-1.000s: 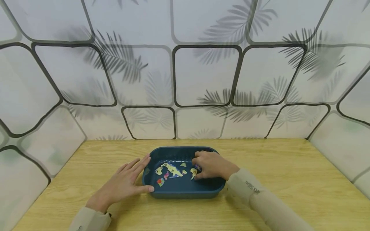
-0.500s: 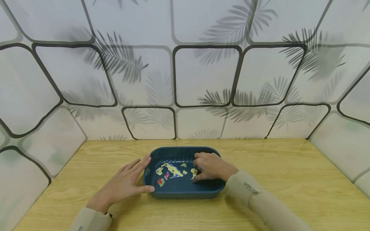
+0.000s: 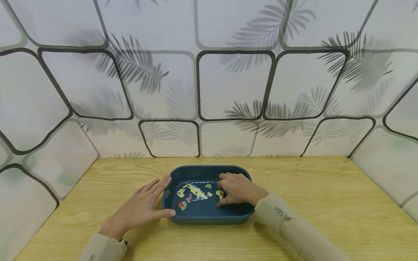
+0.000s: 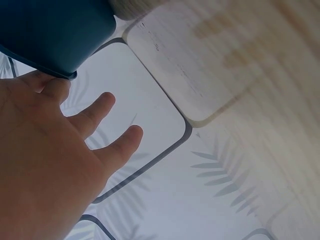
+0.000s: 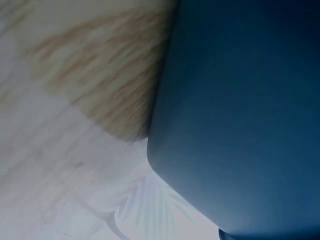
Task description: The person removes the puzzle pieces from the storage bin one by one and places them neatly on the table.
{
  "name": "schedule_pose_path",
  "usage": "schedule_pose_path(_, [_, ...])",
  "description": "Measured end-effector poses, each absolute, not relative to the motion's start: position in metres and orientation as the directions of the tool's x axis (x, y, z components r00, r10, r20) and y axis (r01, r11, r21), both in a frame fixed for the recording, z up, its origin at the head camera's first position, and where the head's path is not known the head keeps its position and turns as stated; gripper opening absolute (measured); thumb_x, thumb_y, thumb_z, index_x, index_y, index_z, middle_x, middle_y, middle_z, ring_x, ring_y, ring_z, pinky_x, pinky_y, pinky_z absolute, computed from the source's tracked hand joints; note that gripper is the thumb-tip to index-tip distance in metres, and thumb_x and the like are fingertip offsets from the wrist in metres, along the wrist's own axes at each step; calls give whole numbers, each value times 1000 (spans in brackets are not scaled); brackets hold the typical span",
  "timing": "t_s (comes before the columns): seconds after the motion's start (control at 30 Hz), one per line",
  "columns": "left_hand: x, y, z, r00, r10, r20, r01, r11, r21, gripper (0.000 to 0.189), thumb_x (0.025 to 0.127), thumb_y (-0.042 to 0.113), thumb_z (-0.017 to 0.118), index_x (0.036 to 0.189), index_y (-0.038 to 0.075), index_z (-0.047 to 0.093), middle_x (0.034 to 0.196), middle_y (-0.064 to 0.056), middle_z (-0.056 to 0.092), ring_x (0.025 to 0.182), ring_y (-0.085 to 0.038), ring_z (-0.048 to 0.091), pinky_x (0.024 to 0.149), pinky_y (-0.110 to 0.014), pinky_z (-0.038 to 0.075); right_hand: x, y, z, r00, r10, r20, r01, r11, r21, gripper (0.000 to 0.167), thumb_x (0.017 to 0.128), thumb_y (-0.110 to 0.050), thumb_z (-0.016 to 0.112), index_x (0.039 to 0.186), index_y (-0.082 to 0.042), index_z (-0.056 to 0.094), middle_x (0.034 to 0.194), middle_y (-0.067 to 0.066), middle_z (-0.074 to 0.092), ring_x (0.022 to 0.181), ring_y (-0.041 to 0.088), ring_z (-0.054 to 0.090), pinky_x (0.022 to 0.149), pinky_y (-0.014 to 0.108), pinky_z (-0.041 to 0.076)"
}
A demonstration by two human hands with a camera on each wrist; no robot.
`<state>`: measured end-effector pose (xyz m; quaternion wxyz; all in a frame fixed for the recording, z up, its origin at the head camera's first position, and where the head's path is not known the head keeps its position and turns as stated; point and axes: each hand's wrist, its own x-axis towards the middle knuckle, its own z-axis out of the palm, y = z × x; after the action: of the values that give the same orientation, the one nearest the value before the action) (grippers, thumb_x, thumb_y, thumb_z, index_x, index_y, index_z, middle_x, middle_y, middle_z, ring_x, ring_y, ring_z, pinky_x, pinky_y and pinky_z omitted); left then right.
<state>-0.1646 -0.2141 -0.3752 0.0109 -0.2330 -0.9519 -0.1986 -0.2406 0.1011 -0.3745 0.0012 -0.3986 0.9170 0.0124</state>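
Yellow wood-grain worktop point(image 3: 307, 232) under deep-blue, rounded-rectangular, plastic-looking tray point(image 3: 209, 220). Left grip point(image 3: 138, 208) spread at tray's left rim, likely steadying. Right grip point(image 3: 237, 189) curled inside tray's right; hold hidden, can't tell. Irregular multicoloured paper-like scraps point(image 3: 197, 192) inside tray.

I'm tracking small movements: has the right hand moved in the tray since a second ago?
Yes, slightly: against the blue tray, the right hand has shifted leftward and nearer the person, now hiding the adjacent pale scrap's lower end.
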Motion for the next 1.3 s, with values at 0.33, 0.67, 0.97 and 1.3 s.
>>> schedule_pose_path(0.33, [-165,-214,-374,-897,432,95,433,814,387,95,91,58,67,161,8,28,166,-10,27,145,-45,32,109,-72,27,-241,101,-376,-698,-715,-23,-716,699,-9,49,79,-56,83,103,-14,74,92,-2,57,78,15,57,64,32,52])
schedule_pose_path(0.67, [-164,-214,-372,-907,417,65,406,821,401,97,90,60,67,162,10,26,167,-9,24,146,-45,30,109,-74,23,-241,103,-375,-680,-733,12,-733,679,-36,47,79,-54,84,103,-14,75,92,-2,56,74,13,53,60,27,48])
schedule_pose_path(0.97, [-164,-213,-372,-905,419,68,409,818,405,97,90,61,67,162,10,26,166,-9,25,146,-45,30,109,-74,24,-242,112,-367,-635,-763,120,-771,619,-148,45,82,-49,83,104,-12,71,86,-6,47,69,8,42,59,24,40])
schedule_pose_path(1.3, [-164,-213,-372,-906,417,69,409,823,395,96,91,60,66,162,10,27,167,-8,25,146,-44,31,109,-73,25,-243,120,-359,-529,-816,232,-848,497,-186,40,84,-42,83,104,-9,71,92,4,56,70,7,41,61,25,40])
